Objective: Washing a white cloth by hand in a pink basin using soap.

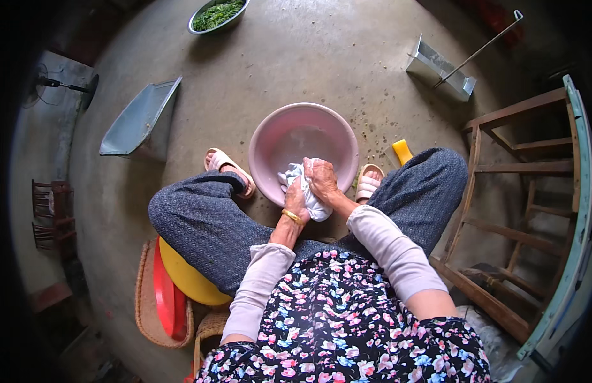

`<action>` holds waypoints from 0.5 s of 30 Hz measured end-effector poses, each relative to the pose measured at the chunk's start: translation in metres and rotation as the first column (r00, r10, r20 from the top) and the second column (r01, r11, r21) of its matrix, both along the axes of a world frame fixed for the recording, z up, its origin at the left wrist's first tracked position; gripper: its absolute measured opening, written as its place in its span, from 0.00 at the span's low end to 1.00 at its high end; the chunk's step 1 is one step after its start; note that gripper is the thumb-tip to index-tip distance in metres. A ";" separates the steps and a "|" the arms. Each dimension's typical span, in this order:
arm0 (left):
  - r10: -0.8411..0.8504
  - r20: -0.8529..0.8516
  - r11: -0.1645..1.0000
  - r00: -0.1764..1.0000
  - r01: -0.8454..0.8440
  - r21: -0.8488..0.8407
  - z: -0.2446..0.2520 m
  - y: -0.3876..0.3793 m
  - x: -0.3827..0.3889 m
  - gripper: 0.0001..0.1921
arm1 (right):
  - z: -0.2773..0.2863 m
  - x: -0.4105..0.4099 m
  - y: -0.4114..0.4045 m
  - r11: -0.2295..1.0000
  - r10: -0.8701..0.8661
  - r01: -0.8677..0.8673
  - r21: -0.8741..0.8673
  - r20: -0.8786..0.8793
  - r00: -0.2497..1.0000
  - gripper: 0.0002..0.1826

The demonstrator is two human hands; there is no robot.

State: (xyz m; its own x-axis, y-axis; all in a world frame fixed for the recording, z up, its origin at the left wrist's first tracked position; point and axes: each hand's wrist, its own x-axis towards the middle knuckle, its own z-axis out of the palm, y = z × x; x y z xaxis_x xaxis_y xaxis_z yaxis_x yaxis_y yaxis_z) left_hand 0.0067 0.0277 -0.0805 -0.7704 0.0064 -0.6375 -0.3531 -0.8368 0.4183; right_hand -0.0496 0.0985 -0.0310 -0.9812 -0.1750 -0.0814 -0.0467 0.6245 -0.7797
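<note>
A pink plastic basin [301, 139] stands on the floor between my feet, with what looks like a little cloudy water in its bottom. Over its near rim, my left hand [297, 198] and my right hand [322, 179] are closed around a bunched white cloth [316, 209]. One end of the cloth hangs inside the basin, while the other bulges out below my hands on the near side. A gold-coloured bangle circles my left wrist. The fingertips of my right hand are partly hidden in the folds.
A metal bowl of chopped greens [218, 15] sits at the far left. Metal scoop-shaped containers stand left [142, 119] and far right [439, 69], the latter long-handled. A yellow-handled tool [402, 152] lies beside my right foot. A wooden frame [521, 167] stands right; a woven basket [143, 306] lies left.
</note>
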 end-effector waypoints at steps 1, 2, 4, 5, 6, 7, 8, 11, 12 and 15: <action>-0.014 0.002 1.000 1.000 0.014 0.004 -0.005 -0.003 0.002 0.21 | -0.003 0.005 -0.001 1.000 -0.014 0.014 0.004 0.002 1.000 0.20; -0.017 -0.117 0.987 0.993 0.035 0.159 -0.010 -0.011 0.008 0.20 | -0.006 0.019 -0.007 0.994 0.035 -0.025 0.109 -0.097 0.995 0.21; -0.020 -0.360 0.992 0.933 0.064 0.109 -0.003 -0.024 0.008 0.18 | 0.014 0.051 -0.022 0.941 0.316 -0.267 0.209 -0.256 0.914 0.21; -0.218 -0.438 0.958 0.872 0.106 -0.267 0.013 -0.019 0.006 0.20 | 0.026 0.056 -0.021 0.967 0.253 -0.243 0.070 -0.273 0.928 0.20; 0.037 -0.234 0.994 0.972 -0.010 0.113 0.019 -0.016 0.006 0.20 | 0.018 0.048 -0.018 0.969 0.195 -0.153 0.192 -0.221 0.955 0.19; 0.206 0.062 0.874 0.977 -0.212 0.436 0.021 -0.013 0.007 0.19 | 0.000 0.033 -0.014 0.947 0.128 -0.068 0.314 -0.177 0.976 0.19; -0.019 -0.033 0.997 0.999 0.022 0.072 0.014 -0.009 0.007 0.17 | -0.025 0.017 -0.001 0.971 0.052 0.011 0.238 -0.254 0.966 0.18; -0.041 -0.105 0.950 0.994 0.006 -0.313 0.016 -0.005 0.004 0.16 | -0.076 -0.010 0.024 0.884 -0.039 0.164 -0.437 0.282 0.959 0.12; -0.004 -0.094 0.972 0.996 -0.018 -0.235 0.033 -0.005 0.001 0.16 | -0.085 -0.011 0.027 0.655 0.058 0.367 -0.661 0.528 0.847 0.11; -0.013 -0.104 0.988 0.995 -0.003 -0.152 0.057 0.007 -0.011 0.15 | -0.141 -0.041 0.070 0.248 0.342 0.790 -0.561 0.813 0.470 0.05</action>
State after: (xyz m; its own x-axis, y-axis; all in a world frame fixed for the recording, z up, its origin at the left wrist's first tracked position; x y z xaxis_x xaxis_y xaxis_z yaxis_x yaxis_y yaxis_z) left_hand -0.0047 0.0348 -0.0238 -0.8328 -0.0807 -0.5477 -0.3048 -0.7591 0.5752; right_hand -0.0905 0.1683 -0.1715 -0.5678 -0.4530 -0.6873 0.7781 -0.5679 -0.2685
